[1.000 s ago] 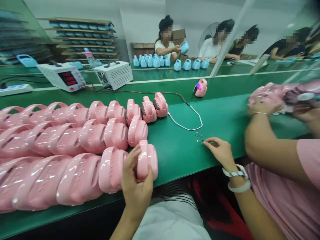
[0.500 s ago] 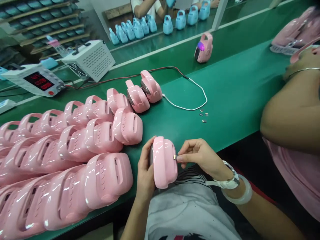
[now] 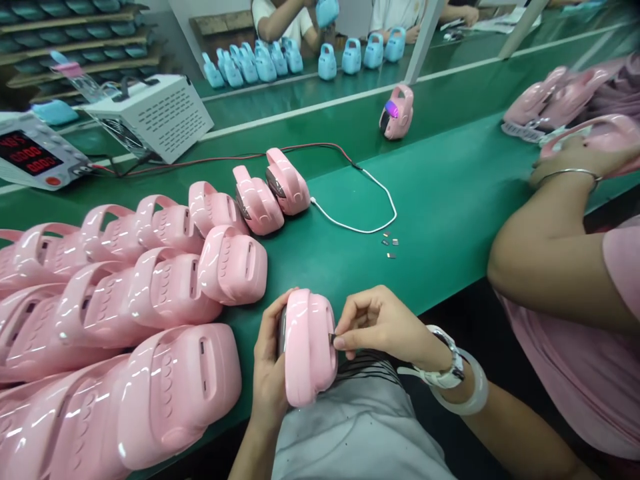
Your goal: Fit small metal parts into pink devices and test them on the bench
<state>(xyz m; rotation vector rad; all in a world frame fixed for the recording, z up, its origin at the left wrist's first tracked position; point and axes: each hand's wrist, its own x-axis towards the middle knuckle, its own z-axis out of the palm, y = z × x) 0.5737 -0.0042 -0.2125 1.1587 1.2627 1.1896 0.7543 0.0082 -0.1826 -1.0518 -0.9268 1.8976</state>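
Note:
A glossy pink portable speaker [image 3: 311, 347] with a carry handle is tilted on its side above my lap. My left hand [image 3: 270, 363] is wrapped round its dark front side. My right hand [image 3: 377, 327] pinches a small dark memory card [image 3: 333, 339] between thumb and fingertips, its end at the slotted recess of the speaker. How far the card sits in the slot cannot be made out. Several more memory cards [image 3: 391, 256] lie loose on the green table beyond my right hand.
Rows of pink speakers [image 3: 180, 393] fill the table's left. A white cable [image 3: 370, 231] reaches one of two upright speakers [image 3: 287, 183]. Behind stand a power supply [image 3: 35, 150] and a lit speaker [image 3: 397, 113]. A co-worker's arm [image 3: 545, 247] is at right; blue speakers [image 3: 265, 63] stand across.
The card has moved from just outside the recess to the slot's edge, where it shows less. The whole view has shifted slightly, bringing more of the right side into sight.

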